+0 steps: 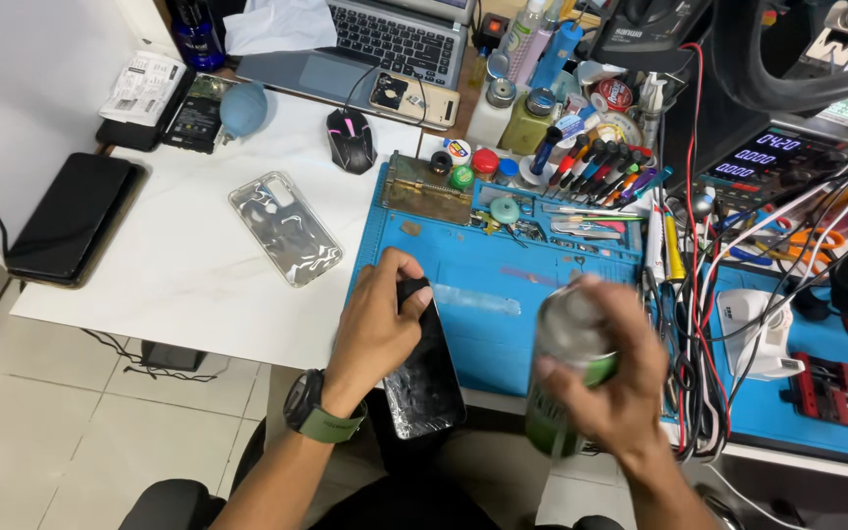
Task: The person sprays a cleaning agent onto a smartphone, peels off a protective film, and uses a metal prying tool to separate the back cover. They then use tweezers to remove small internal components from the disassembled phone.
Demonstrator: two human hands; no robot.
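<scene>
My left hand (377,324) grips a black smartphone (426,378) by its upper end, its glossy face up, over the near edge of the blue work mat (503,339). A green-strapped watch sits on that wrist. My right hand (609,378) is closed around a green and silver spray can (569,368), blurred by motion, held just right of the phone.
A clear phone case (285,226) lies on the white table, with a black phone (73,216) at the left edge. Behind are a mouse (350,139), a laptop (385,44), a rack of screwdrivers (601,169), small jars, tweezers and a tangle of cables (699,324) at the right.
</scene>
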